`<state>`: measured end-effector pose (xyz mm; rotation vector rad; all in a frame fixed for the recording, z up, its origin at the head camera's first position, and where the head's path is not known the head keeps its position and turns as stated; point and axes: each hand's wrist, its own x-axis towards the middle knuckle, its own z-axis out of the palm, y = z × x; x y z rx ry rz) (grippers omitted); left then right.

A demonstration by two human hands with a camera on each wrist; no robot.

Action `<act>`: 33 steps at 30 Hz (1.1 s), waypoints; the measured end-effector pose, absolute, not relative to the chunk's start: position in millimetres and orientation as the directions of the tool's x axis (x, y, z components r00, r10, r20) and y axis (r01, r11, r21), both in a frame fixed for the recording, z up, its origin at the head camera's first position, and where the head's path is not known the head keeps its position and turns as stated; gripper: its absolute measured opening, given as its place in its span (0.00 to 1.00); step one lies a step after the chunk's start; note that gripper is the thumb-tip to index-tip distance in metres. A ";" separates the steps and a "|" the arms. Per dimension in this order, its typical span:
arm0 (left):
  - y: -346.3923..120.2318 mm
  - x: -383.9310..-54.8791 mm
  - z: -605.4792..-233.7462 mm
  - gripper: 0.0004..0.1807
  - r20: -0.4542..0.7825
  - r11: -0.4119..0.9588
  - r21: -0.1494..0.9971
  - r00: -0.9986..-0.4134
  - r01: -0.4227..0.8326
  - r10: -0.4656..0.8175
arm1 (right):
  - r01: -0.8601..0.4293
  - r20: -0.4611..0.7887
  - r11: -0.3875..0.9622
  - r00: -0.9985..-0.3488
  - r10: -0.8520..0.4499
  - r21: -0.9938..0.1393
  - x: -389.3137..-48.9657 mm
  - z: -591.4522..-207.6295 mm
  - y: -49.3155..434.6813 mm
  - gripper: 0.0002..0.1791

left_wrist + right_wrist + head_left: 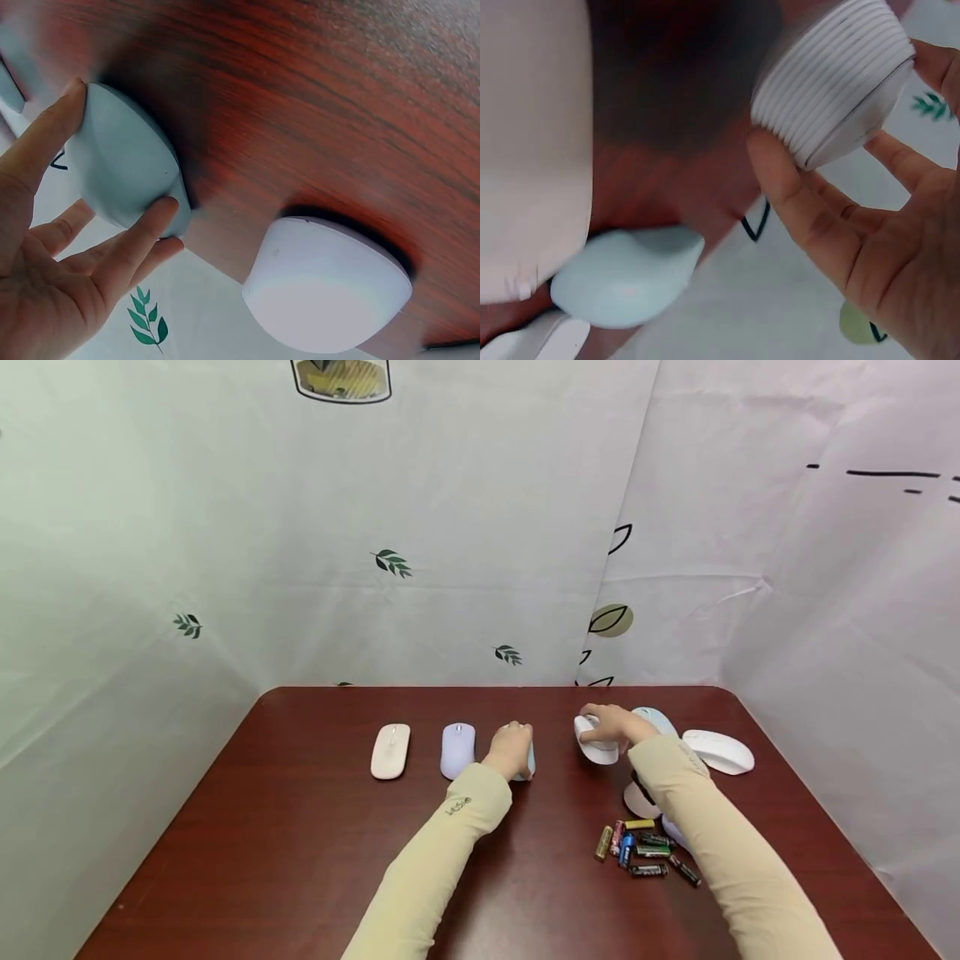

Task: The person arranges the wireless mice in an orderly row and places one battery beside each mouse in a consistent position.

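Observation:
My left hand (pixel 512 750) grips a light blue computer mouse (pixel 127 154) from above, thumb at one end and fingers along the other side, at the tabletop. In the left wrist view a lavender mouse (pixel 326 289) lies close by. My right hand (pixel 611 725) holds a white mouse (pixel 597 750) tilted, over the back right of the table. Its ribbed side (pixel 832 75) shows in the right wrist view between thumb and fingers. Another light blue mouse (pixel 626 281) sits near this hand, partly behind the right wrist in the head view.
A cream mouse (pixel 391 752) stands at the left of the row. At right lie a white mouse (pixel 718 752), a pinkish mouse (pixel 641 802) and a purple one (pixel 672 831) partly under the right sleeve. Several loose batteries (pixel 651 852) lie in front of them on the red-brown table (pixel 300 860).

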<state>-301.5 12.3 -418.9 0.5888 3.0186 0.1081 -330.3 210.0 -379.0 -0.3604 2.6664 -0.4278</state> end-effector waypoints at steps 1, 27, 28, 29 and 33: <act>12.5 -302.1 -418.8 0.36 -0.050 0.925 0.080 -0.926 0.370 0.375 | -0.178 -0.358 0.921 -0.882 -0.306 -0.347 -332.2 -382.5 206.5 0.31; 13.4 -304.0 -421.3 0.38 -0.060 0.932 0.108 -0.934 0.346 0.353 | 0.028 -0.420 0.952 -0.901 -0.108 -0.304 -333.1 -402.5 168.1 0.29; 13.3 -303.7 -420.9 0.38 -0.059 0.932 0.106 -0.934 0.345 0.353 | 0.034 -0.423 0.953 -0.900 -0.102 -0.300 -334.9 -403.7 168.2 0.29; 13.2 -303.6 -420.6 0.38 -0.054 0.933 0.105 -0.934 0.345 0.352 | 0.041 -0.426 0.954 -0.900 -0.094 -0.297 -337.4 -405.8 168.5 0.29; 13.9 -302.7 -419.1 0.38 -0.050 0.931 0.110 -0.934 0.347 0.354 | 0.043 -0.426 0.952 -0.900 -0.096 -0.304 -351.0 -419.4 174.2 0.31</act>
